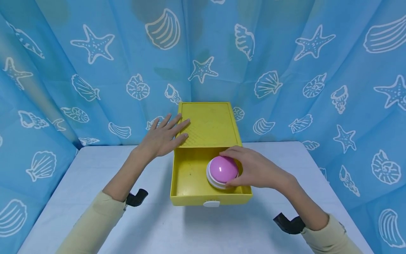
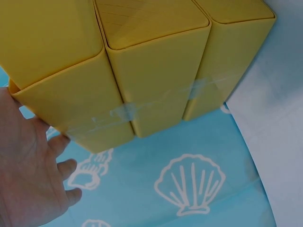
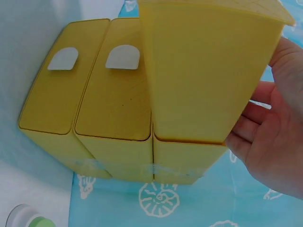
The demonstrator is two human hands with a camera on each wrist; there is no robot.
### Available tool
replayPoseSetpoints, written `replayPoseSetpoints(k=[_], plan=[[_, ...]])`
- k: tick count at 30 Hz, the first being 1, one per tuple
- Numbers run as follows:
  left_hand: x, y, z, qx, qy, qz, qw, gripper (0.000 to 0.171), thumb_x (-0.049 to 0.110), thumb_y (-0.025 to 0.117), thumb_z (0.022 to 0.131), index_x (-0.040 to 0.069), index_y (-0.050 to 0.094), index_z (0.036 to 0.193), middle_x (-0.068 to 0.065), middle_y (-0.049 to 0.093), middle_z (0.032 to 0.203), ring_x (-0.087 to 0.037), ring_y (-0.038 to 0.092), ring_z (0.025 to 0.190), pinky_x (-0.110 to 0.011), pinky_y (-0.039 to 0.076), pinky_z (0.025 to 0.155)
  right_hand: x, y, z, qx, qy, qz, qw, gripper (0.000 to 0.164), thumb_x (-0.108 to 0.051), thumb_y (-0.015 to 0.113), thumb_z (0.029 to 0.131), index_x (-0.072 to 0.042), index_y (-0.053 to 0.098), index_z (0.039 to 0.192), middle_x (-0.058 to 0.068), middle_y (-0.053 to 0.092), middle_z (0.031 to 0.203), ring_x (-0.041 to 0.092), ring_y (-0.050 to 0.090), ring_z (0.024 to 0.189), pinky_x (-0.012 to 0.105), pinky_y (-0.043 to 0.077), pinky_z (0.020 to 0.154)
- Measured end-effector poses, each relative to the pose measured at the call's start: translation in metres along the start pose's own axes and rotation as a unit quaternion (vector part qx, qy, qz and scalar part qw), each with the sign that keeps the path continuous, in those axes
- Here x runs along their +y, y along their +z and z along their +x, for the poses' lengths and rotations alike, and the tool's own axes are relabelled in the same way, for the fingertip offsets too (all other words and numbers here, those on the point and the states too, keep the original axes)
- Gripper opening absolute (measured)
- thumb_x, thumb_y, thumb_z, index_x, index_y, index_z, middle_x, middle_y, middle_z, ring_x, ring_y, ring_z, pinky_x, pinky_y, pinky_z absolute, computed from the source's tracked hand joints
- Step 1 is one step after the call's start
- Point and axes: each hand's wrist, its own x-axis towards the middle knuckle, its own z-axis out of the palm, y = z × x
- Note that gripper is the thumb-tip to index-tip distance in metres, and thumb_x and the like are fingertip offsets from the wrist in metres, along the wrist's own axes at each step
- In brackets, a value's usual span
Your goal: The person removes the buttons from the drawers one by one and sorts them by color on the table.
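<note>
A yellow drawer unit [image 1: 209, 123] stands on the table, its top drawer [image 1: 187, 176] pulled out. My right hand [image 1: 255, 167] reaches into this drawer at its right side, thumb and fingers curved round the rim of a pink buzzer button [image 1: 223, 168]. The button has a glossy dome on a white round base. In the right wrist view the drawer wall hides the button and my fingertips. My left hand [image 1: 163, 135] lies at the top left edge of the unit, fingers straight and spread, fingertips over its top. In the left wrist view its palm [image 2: 28, 161] is beside the unit's side.
Two lower drawers are closed, with white pull tabs [image 3: 123, 56]. Clear tape [image 2: 125, 112] runs across the unit's side. A white round thing with a green dome [image 3: 40, 222] is at the right wrist view's corner. A blue shell-print curtain [image 1: 206, 53] hangs behind the white table [image 1: 152, 225].
</note>
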Motion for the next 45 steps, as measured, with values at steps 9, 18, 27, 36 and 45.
replayPoseSetpoints(k=[9, 18, 27, 36, 45], plan=[[0.001, 0.001, 0.001, -0.002, -0.005, 0.005, 1.0000, 0.060, 0.058, 0.020, 0.094, 0.031, 0.017, 0.148, 0.000, 0.008, 0.153, -0.027, -0.002, 0.139, -0.052, -0.003, 0.107, 0.004, -0.010, -0.006, 0.037, -0.009, 0.090, 0.995, 0.078, -0.047, 0.082, 0.060, -0.029, 0.051, 0.129, -0.011, 0.050, 0.123, 0.012, 0.045, 0.112, 0.030, 0.052, 0.073], [-0.001, 0.001, -0.003, 0.001, 0.003, -0.003, 1.0000, 0.060, 0.057, 0.020, 0.095, 0.030, 0.018, 0.148, -0.001, 0.008, 0.153, -0.028, -0.001, 0.138, -0.052, -0.004, 0.106, 0.005, -0.033, -0.020, 0.061, -0.010, 0.131, 0.989, 0.080, -0.036, 0.085, 0.062, -0.022, 0.049, 0.132, -0.007, 0.050, 0.125, 0.016, 0.045, 0.115, 0.034, 0.052, 0.075], [-0.001, 0.002, -0.004, 0.004, 0.013, -0.001, 0.9999, 0.059, 0.057, 0.020, 0.095, 0.030, 0.017, 0.148, -0.001, 0.008, 0.153, -0.029, 0.000, 0.138, -0.053, -0.004, 0.106, 0.024, -0.054, -0.039, 0.107, -0.020, 0.101, 0.989, 0.079, -0.024, 0.086, 0.063, -0.019, 0.048, 0.132, -0.002, 0.048, 0.128, 0.020, 0.046, 0.115, 0.032, 0.051, 0.079], [0.002, 0.000, -0.003, 0.008, 0.009, 0.004, 0.9999, 0.060, 0.058, 0.020, 0.094, 0.030, 0.018, 0.148, -0.001, 0.008, 0.153, -0.030, 0.000, 0.138, -0.054, -0.003, 0.106, 0.058, -0.060, -0.055, 0.140, 0.009, 0.080, 0.987, 0.084, -0.020, 0.087, 0.062, -0.018, 0.045, 0.135, 0.003, 0.044, 0.132, 0.025, 0.044, 0.116, 0.025, 0.049, 0.078], [0.003, -0.001, -0.003, 0.007, 0.012, 0.004, 0.9999, 0.061, 0.058, 0.020, 0.094, 0.029, 0.018, 0.148, -0.001, 0.008, 0.153, -0.030, 0.000, 0.138, -0.053, -0.004, 0.106, 0.093, -0.057, -0.062, 0.125, 0.051, 0.089, 0.987, 0.084, -0.022, 0.085, 0.064, -0.016, 0.042, 0.137, 0.007, 0.042, 0.133, 0.030, 0.040, 0.118, 0.034, 0.051, 0.077]])
